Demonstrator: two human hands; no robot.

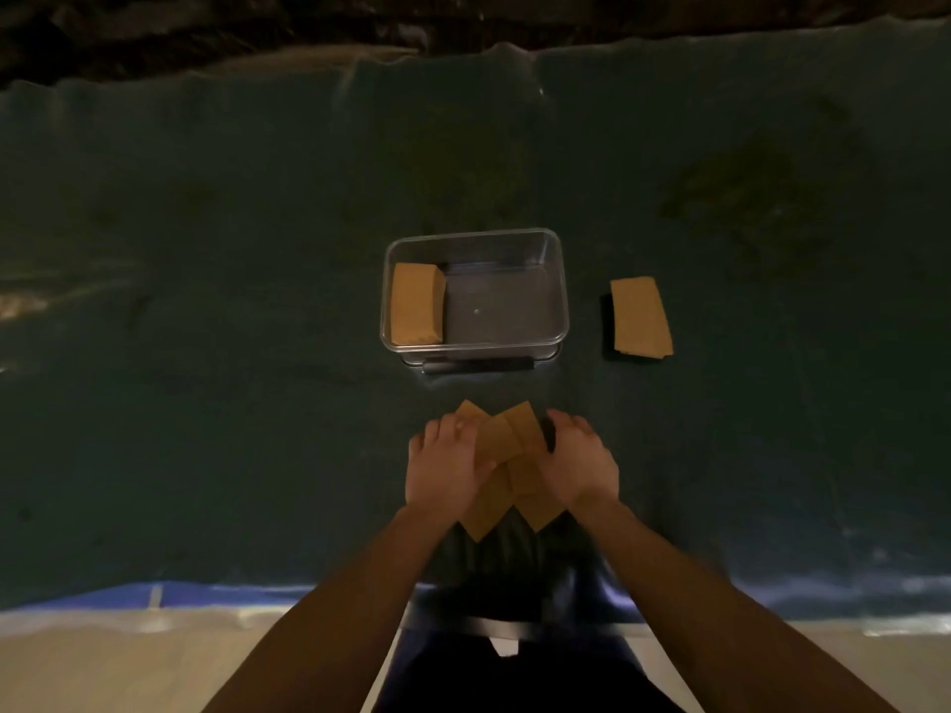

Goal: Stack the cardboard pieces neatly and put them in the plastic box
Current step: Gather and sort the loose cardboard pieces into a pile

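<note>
A clear plastic box (pixel 558 301) stands on the dark sheet in the middle of the view. One stack of brown cardboard pieces (pixel 416 310) lies inside it against the left wall. Near me, several loose cardboard pieces (pixel 502 445) lie fanned and crossed over each other. My left hand (pixel 446 468) presses on their left side and my right hand (pixel 579 463) on their right, both closed around the bundle. Another cardboard stack (pixel 640 316) rests on the sheet to the right of the box.
The dark blue-green sheet (pixel 206 352) covers the whole work surface, with wrinkles at its far edge. Its near edge meets a pale floor strip (pixel 128 661) at the bottom. My dark clothing shows between my forearms.
</note>
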